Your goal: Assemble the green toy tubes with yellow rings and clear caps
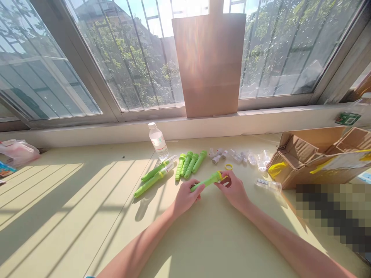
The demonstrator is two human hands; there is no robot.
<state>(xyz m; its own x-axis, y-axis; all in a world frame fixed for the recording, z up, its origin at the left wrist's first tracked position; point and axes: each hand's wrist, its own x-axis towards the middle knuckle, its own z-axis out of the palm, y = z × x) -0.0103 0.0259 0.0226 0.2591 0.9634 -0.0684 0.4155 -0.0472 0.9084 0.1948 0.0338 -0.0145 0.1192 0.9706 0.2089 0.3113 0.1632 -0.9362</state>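
Observation:
My left hand is wrapped round the narrow end of a green flashlight-shaped plastic handle, held tilted above the table. At its wider end, the fingers of my right hand pinch a yellow ring; whether the ring is fully seated on the handle I cannot tell. Another yellow ring lies just beyond my right hand. Several green handles rest side by side past my left hand. Further left are two green handles with clear ribbed tops.
A water bottle stands behind the handles. Several small clear plastic parts lie at the back right, and a clear ribbed cup lies nearer. An open cardboard box stands on the right. A cardboard sheet leans against the window.

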